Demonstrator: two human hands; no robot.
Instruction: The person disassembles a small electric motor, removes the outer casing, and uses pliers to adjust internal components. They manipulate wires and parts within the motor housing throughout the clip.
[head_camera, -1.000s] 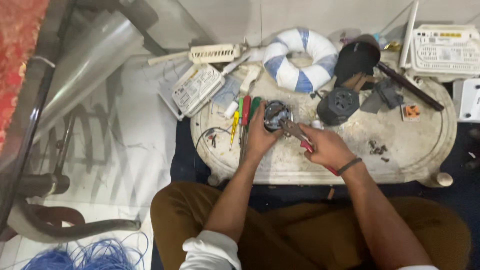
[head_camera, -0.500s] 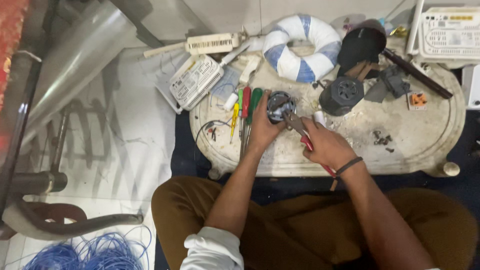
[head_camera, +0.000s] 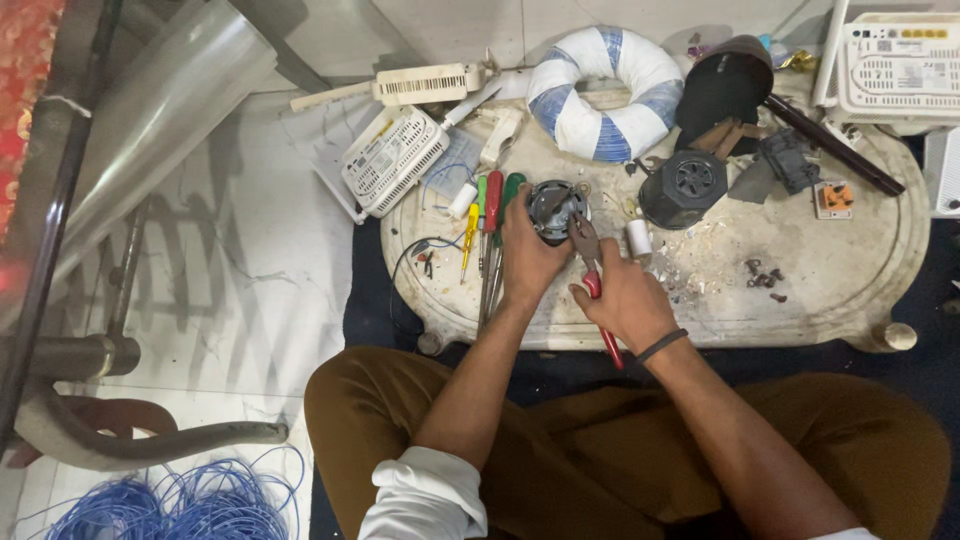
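White marble-like stone is making the low round counter (head_camera: 830, 290), and it is sitting on the floor so that the person, who is sitting cross-legged in brown trousers, is reaching everything without standing. Behind the work, the big blue and white ring (head_camera: 605, 90) is lying flat at the far edge, probably pushed there to be out of the way. Just beside it a black dome-shaped cover (head_camera: 722, 85) and a black round part with a fan-like grille (head_camera: 682, 187) are resting, well apart from the hands. Two white flat boxes with vents (head_camera: 395, 160) are lying at the left, one half over the counter edge.

Nearer, the left hand (head_camera: 530, 255) is closing around the small round motor-like part (head_camera: 556, 208) and is pressing it down on the counter, so it is not turning while it is worked on. The right hand (head_camera: 625, 300) is gripping the red-handled pliers (head_camera: 590, 270), and the tip is pointing into the top of the round part. A dark band is sitting on the right wrist.

Several screwdrivers (head_camera: 492, 205) with red, green and yellow handles are lying side by side just left of the left hand, handles away from the person, easy to pick. A small white roll (head_camera: 638, 238) is standing near the right hand. Small dark bits and crumbs are lying scattered on the right part of the counter.
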